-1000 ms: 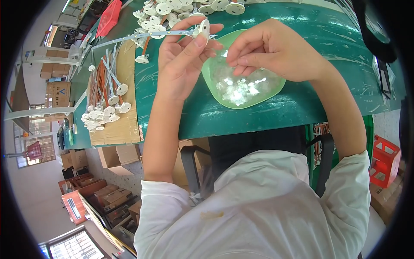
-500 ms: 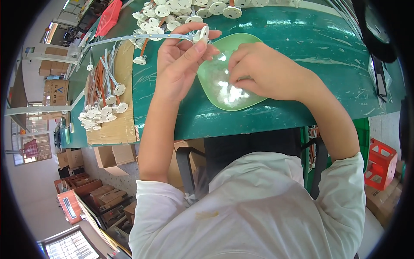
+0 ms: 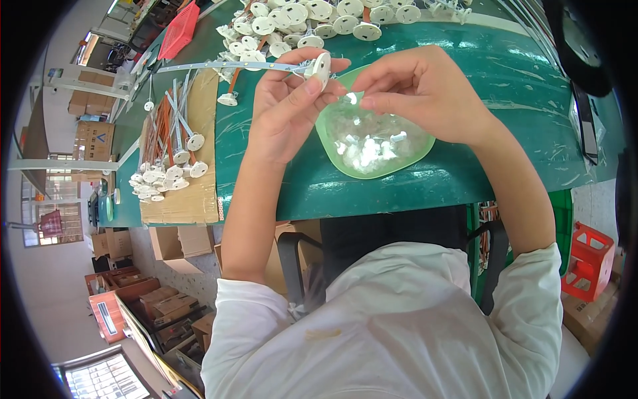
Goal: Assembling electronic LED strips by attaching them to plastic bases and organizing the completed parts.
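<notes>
My left hand pinches a round white disc-shaped holder between thumb and fingers, tilted on its edge. From it a pale LED strip runs out to the left, with thin wires at the joint. Close by on the right, my right hand is closed in a pinch. A small shiny white piece shows at its thumb and fingertips. Both hands are over a light green bowl, where several small clear, glinting pieces lie.
Many white discs with strips are piled at the far side of the green table. More strips with discs lie on cardboard at left. A red basket stands far left; a red stool is at right.
My right hand has risen out of the bowl toward the disc, a small shiny piece now at its fingertips. My left hand keeps holding the disc and strip. The whole view has shifted slightly.
</notes>
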`<state>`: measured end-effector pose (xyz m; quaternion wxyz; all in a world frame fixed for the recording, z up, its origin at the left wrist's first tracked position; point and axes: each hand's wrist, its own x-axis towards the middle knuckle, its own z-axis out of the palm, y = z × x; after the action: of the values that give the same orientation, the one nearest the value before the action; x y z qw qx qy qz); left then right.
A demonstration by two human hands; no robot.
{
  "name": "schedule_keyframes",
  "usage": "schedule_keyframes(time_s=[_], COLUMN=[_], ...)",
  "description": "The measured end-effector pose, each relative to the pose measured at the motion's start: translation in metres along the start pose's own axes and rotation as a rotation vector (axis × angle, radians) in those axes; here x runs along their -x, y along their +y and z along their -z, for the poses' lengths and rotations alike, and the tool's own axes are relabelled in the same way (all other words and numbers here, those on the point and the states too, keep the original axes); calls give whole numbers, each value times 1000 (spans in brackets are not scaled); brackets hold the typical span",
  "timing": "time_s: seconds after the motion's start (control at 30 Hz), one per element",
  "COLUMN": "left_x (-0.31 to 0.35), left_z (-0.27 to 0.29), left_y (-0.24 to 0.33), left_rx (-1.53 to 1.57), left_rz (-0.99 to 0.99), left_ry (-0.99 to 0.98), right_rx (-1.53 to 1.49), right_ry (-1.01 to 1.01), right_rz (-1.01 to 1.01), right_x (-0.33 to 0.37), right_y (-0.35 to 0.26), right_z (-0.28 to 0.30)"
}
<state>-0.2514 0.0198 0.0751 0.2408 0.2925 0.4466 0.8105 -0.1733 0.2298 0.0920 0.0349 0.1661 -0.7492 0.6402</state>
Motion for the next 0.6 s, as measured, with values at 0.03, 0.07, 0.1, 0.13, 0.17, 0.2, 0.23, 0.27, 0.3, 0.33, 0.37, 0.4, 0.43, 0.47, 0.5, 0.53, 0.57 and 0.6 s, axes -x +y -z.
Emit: schedule_keyframes(time_s=[0.03, 0.07, 0.1, 0.13, 0.17, 0.2, 0.23, 0.27, 0.3, 0.33, 0.37, 0.4, 0.43, 0.47, 0.5, 0.53, 0.57, 0.6], left_x=[0, -1, -1, -1, -1, -1, -1, -1, -1, -1, -1, -1, -1, -1, -1, -1, -1, -1], left_z=[0, 0, 0, 0, 0, 0, -1, -1, -2, -2, -2, -3, -4, -5, -4, -3, -2, -2], left_y=[0, 0, 0, 0, 0, 0, 1, 1, 0, 0, -1, -1, -1, -1, -1, -1, 0, 0], left_rx=[-4, -9, -12, -10, -9, -12, -19, -27, -29, -29, -29, -32, -17, -2, -5, 14, 33, 31], left_rz=[0, 1, 3, 1, 0, 1, 2, 4, 5, 3, 2, 3, 10, 16, 19, 8, -2, -1], left_ry=[-13, -26, -27, -40, -55, -57, -52, -47, -50, -53, -57, -60, -53, -45, -47, -58, -69, -70], right_rx=[6, 12, 10, -8, -27, -28, -34, -39, -39, -46, -53, -54, -15, 24, 21, 52, 81, 80], right_ry=[-9, -18, -17, 2, 20, 23, 27, 31, 35, 34, 34, 37, 31, 24, 27, 77, 127, 129], right_rz=[-25, -49, -48, -49, -50, -47, -19, 9, 11, 29, 47, 49, 33, 17, 18, 65, 110, 111], right_x=[0, 1, 1, 1, 2, 1, 1, 0, 0, 0, 0, 0, 1, 1, 1, 1, 1, 1], right_y=[-2, -3, -5, -6, -7, -5, -3, 0, 2, 4, 4, 3, 1, 0, 0, 2, 3, 2], right_z=[1, 2, 2, 2, 2, 2, 3, 2, 1, -1, -2, -3, -3, -4, -5, -6, -7, -6])
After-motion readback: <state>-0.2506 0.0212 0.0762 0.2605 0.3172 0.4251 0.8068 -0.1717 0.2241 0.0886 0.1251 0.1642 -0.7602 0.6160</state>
